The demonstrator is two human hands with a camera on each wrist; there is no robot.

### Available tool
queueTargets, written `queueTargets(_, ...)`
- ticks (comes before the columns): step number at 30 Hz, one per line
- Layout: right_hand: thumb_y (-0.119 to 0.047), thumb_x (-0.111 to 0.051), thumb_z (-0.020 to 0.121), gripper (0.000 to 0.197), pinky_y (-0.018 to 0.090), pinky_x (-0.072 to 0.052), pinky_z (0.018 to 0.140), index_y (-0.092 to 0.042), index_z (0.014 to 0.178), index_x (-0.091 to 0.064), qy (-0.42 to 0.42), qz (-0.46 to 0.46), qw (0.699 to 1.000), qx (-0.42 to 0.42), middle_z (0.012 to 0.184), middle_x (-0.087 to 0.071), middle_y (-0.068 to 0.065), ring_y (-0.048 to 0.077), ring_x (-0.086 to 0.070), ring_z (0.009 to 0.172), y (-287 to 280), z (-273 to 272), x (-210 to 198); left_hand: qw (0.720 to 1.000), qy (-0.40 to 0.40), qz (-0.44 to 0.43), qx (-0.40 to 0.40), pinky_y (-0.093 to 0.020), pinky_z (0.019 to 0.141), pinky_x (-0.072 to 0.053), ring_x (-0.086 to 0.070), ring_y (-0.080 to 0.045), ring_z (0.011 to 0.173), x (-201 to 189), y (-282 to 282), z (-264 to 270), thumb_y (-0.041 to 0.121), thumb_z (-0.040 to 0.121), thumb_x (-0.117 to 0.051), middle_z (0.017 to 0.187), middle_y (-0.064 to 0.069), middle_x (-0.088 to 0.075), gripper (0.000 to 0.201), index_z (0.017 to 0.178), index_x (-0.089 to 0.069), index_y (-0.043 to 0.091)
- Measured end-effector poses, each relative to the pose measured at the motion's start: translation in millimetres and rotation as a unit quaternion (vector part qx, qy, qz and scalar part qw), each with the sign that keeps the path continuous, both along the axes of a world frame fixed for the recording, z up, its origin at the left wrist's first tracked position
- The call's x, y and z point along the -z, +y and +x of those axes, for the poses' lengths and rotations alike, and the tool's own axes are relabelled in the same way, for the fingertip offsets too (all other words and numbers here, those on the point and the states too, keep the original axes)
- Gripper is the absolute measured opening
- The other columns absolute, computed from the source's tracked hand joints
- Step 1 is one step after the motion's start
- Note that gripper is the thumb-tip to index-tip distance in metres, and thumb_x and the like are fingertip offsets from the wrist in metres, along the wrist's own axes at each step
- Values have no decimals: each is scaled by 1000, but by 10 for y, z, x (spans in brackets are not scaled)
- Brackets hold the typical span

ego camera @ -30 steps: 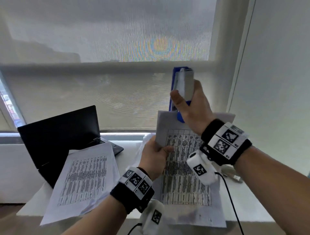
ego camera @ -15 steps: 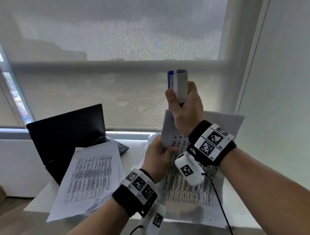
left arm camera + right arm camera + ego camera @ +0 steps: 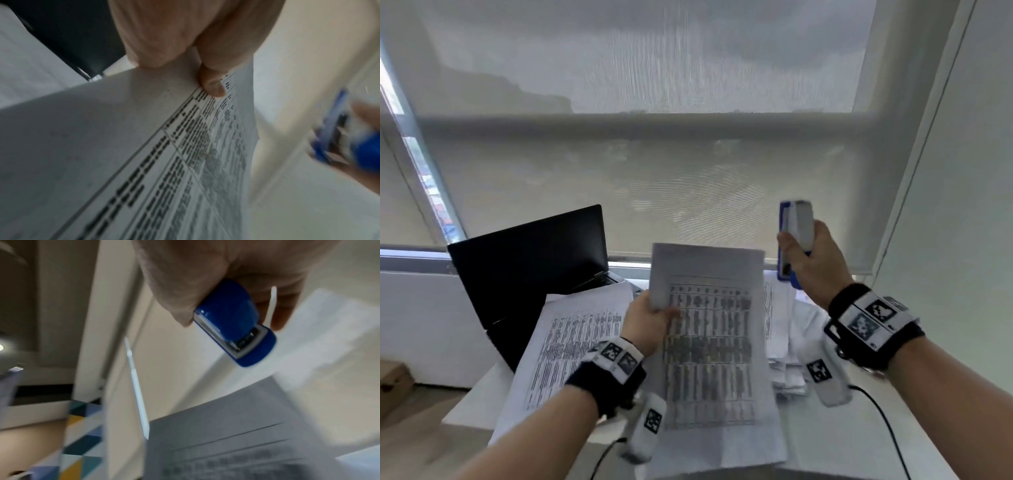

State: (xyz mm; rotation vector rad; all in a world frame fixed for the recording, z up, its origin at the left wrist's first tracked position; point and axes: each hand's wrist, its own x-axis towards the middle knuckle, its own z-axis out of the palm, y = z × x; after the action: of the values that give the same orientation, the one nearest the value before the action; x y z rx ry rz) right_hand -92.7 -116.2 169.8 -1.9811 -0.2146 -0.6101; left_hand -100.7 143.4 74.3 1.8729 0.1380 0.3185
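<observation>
My left hand (image 3: 650, 317) pinches the upper left edge of a sheaf of printed table sheets (image 3: 715, 342), held up over the desk; the thumb (image 3: 211, 86) lies on the printed side of the sheets (image 3: 144, 146). My right hand (image 3: 811, 263) grips a blue and grey stapler (image 3: 794, 236) upright, off to the right of the sheets and clear of them. In the right wrist view the stapler (image 3: 234, 324) points down, with the sheets (image 3: 236, 443) below it.
An open black laptop (image 3: 530, 267) stands at the left of the white desk (image 3: 893, 445). Another printed sheet (image 3: 571, 342) lies against the laptop. A pile of papers (image 3: 787, 342) lies behind the held sheets. A roller blind (image 3: 654, 137) covers the window ahead.
My right hand has drawn the stapler off the top edge of the sheets and moved it to the right. The left hand keeps holding the sheets. The head view has tilted up.
</observation>
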Motion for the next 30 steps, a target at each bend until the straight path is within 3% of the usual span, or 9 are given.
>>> queueTargets(3,-31,-59,91,23,29,-33,53,-15,77,-51,127,-127,983,38,64,-51,-4,23,-50,63,-396,117,437,975,82,205,-21,-38,87,-51,-64,-34,104,-5,583,212,21,83,-69,105,-13,-70,26,103,-67,5)
queueTargets(6,-41,-50,93,40,31,-32,54,-18,60,-43,274,-223,934,59,61,-50,5,24,-47,62,-694,207,760,952,161,242,-93,-24,76,-46,-59,-41,108,67,1281,457,11,85,-71,105,-18,-60,37,116,-56,-4)
queueTargets(9,-37,-54,91,29,26,-34,66,-11,79,-55,367,-261,889,77,86,-55,10,24,-51,79,-862,380,980,925,217,266,-160,-41,80,-50,-61,-41,98,179,1623,639,10,80,-75,106,-22,-62,59,128,-40,4)
queueTargets(12,-38,-53,92,43,20,-33,74,-1,112,-60,418,-262,866,86,110,-60,16,27,-57,99,-863,603,1155,894,190,369,-169,-47,97,-46,-53,-42,115,280,1445,826,17,71,-83,127,-24,-52,80,138,-40,7)
queueTargets(15,-45,-44,95,51,25,-42,84,-1,119,-58,420,-266,860,112,124,-60,17,29,-58,112,-737,756,1250,880,132,451,-69,-45,106,-39,-45,-31,127,409,931,974,41,72,-81,139,-9,-46,76,136,-46,22)
queueTargets(18,-42,-40,98,49,27,-44,90,-1,119,-57,427,-274,852,129,125,-60,18,31,-58,114,-663,904,1363,906,102,375,166,-34,110,-35,-46,-17,127,569,246,1011,45,72,-81,136,4,-52,54,119,-59,30)
queueTargets(21,-28,-43,97,36,30,-46,88,-1,113,-60,437,-282,840,154,122,-62,17,31,-60,111,-692,1022,1467,856,85,379,343,-29,114,-28,-39,-11,133,647,-403,959,63,66,-76,142,9,-45,66,120,-61,29)
queueTargets(27,-25,-49,95,33,32,-47,85,2,108,-61,415,-265,844,213,117,-63,20,35,-61,107,-904,1242,1584,740,36,517,429,-43,105,-35,-45,-20,120,802,-950,1055,63,76,-68,132,13,-52,46,114,-61,38)
queueTargets(30,-28,-53,94,39,34,-47,88,6,116,-54,410,-222,850,247,123,-59,23,36,-57,114,-1010,1367,1608,751,31,499,432,-40,99,-42,-52,-17,112,793,-933,1095,59,85,-58,123,13,-61,35,107,-68,34)
